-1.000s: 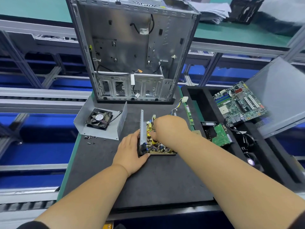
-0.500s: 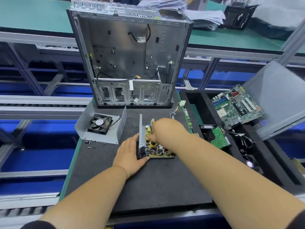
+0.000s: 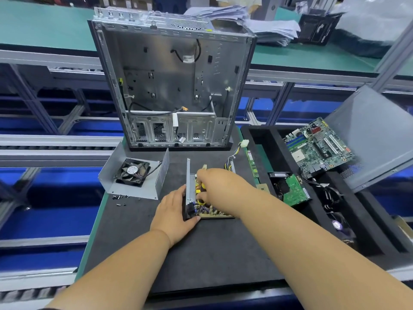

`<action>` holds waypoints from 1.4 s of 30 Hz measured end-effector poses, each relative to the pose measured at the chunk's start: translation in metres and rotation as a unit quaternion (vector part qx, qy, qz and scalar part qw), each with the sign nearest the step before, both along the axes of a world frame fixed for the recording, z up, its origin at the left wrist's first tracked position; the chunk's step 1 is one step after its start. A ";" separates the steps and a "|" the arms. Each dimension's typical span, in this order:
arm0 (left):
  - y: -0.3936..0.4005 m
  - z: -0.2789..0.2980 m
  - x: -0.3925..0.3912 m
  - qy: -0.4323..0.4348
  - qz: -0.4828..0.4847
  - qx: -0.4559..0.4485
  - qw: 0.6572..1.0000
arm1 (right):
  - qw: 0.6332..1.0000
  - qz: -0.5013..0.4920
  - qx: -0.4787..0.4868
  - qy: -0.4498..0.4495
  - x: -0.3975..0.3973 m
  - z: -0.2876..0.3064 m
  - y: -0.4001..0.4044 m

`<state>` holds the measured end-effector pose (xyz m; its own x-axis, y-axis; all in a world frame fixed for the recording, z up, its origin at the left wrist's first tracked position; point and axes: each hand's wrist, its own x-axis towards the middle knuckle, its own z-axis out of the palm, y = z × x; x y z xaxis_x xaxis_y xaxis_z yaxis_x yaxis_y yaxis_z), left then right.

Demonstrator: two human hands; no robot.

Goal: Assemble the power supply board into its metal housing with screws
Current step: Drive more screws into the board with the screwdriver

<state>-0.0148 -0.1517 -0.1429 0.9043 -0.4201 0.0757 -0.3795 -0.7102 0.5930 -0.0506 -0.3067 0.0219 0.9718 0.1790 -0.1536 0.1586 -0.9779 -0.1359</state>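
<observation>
The left hand (image 3: 173, 212) grips the upright metal plate (image 3: 188, 186) at the board's left edge, thumb hooked round its near corner. The right hand (image 3: 220, 186) reaches down onto the power supply board (image 3: 214, 212), fingers curled among the components; whether they pinch anything I cannot tell. The board sits mid-desk on the black mat (image 3: 201, 253), likely being seated. Next come the screws (image 3: 120, 198) by the mat's left edge, just before the open fan housing (image 3: 134, 173). A bare computer case (image 3: 174, 86) stands at the far edge; conveyor rails run beyond.
</observation>
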 end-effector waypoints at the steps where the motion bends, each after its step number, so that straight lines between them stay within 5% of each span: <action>1: 0.000 0.000 0.000 0.000 -0.001 0.000 1.000 | 1.000 -0.009 -0.011 -0.008 0.002 -0.001 0.000; 9: 0.001 0.003 -0.002 -0.001 0.001 -0.001 1.000 | 0.980 -0.104 -0.123 -0.115 0.004 -0.019 0.006; 19: 0.000 0.002 -0.002 0.005 0.000 -0.009 1.000 | 0.993 -0.111 0.015 -0.033 -0.003 -0.008 0.008; 32: 0.000 0.002 -0.002 -0.001 0.000 -0.011 1.000 | 0.974 -0.191 -0.112 -0.047 0.007 -0.015 0.002; 42: 0.000 0.006 -0.003 0.004 0.000 -0.015 1.000 | 0.997 -0.070 0.010 -0.020 -0.005 -0.008 0.009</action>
<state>-0.0175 -0.1513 -0.1372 0.9047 -0.4182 0.0813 -0.3753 -0.6923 0.6163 -0.0558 -0.2979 0.0141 0.9926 0.0444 -0.1129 0.0270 -0.9881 -0.1515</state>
